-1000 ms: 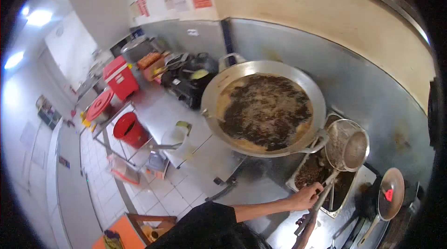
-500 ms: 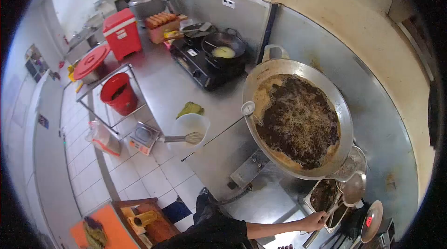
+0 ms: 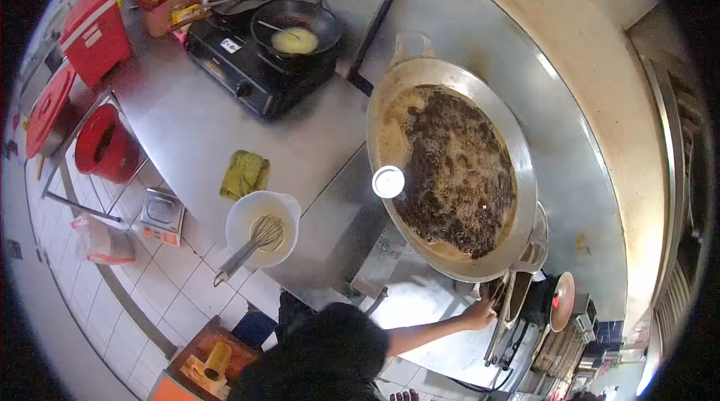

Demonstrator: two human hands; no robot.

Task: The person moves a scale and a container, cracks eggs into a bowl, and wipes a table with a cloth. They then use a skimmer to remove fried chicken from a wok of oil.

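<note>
The steel desk ran from the upper left of the frame toward the lower right, carrying most of the gear. Right of centre sat the wide wok, filled with dark, foaming contents; what bore it underneath was hidden. In the upper left, the black stove stood well apart from it, probably to give each pan its own heat. Left of centre, the white bowl stood near the desk's edge, with the whisk leaning out over its rim, perhaps to keep the grip clean. The long-handled utensil slanted at lower right, below the wok, seemingly placed for easy reach. The left hand was blurred there, fingers partly curled just beside the handle; whether they gripped it I could not tell. Only fingertips of the right hand showed at the bottom edge, so its hold was unclear. The green cloth lay folded beside the bowl, likely handy for wiping. Smallest, the white dial sat at the wok's left rim, presumably for reading the heat.
</note>
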